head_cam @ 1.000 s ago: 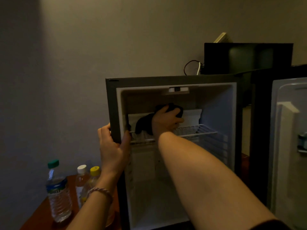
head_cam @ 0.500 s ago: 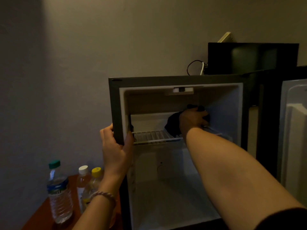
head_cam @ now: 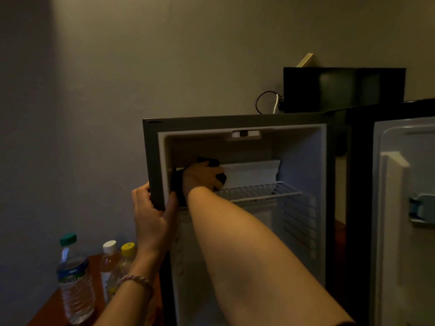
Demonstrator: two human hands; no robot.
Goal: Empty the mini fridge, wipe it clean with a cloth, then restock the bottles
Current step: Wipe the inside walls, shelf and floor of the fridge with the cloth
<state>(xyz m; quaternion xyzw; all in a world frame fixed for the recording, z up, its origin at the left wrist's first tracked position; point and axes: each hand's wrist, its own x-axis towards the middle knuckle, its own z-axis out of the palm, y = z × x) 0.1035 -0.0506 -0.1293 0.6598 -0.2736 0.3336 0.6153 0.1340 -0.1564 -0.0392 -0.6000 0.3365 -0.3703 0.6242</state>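
1. Your right hand (head_cam: 202,176) is clutching the dark cloth (head_cam: 177,184), pressed to the mini fridge (head_cam: 237,121) back wall at the upper left, above the wire shelf (head_cam: 259,192).
2. The cloth hangs down, long axis roughly vertical.
3. Just left of it, your left hand (head_cam: 153,215) grips the fridge's left edge.
4. The cabinet holds no bottles.
5. Below left, three bottles (head_cam: 75,281) stand upright on the wooden table (head_cam: 47,309); the door (head_cam: 400,208) is open to the right.

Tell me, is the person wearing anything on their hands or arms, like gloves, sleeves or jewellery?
No gloves: the left hand and right hand are bare. A pale twisted bracelet circles the left wrist. The right forearm is uncovered, with only a dark sleeve edge showing at the bottom of the frame.
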